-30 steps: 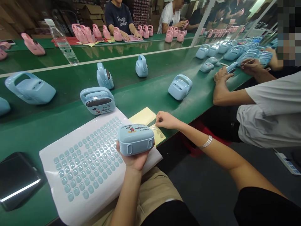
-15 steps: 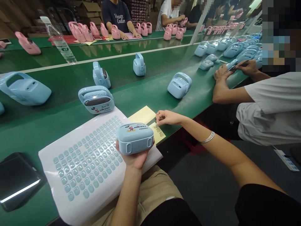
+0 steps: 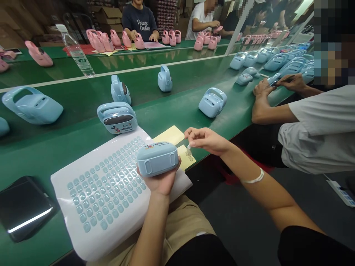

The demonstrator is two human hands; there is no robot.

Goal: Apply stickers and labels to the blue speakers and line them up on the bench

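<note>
The left grip point(image 3: 162, 183) is cradling a blue speaker point(image 3: 158, 162) from beneath, its palm and fingers wrapping the near underside and the right end. The speaker is hovering over the right part of a white sheet point(image 3: 91, 244), just left of a printed yellow sheet point(image 3: 188, 157). Its long axis is running left to right, with the right end rising slightly. The base, with its two long feet point(image 3: 148, 168), is facing the person, while the printed front is pointing upward.

The right grip point(image 3: 206, 139) is closing thumb against forefinger on a small white piece point(image 3: 189, 146), just above the printed yellow sheet; the other fingers are curling loosely. A plain yellow sheet point(image 3: 170, 136) is lying just beyond.

Rows of rounded stickers point(image 3: 116, 177) are covering the white sheet on the green tabletop point(image 3: 163, 111). At its far edge, a second blue speaker point(image 3: 118, 123) is standing with its printed front facing the person, its long axis also running left to right. A dark flat device point(image 3: 24, 207) is lying to the left. On the right, a co-worker's hand point(image 3: 262, 88) is holding another blue speaker.
</note>
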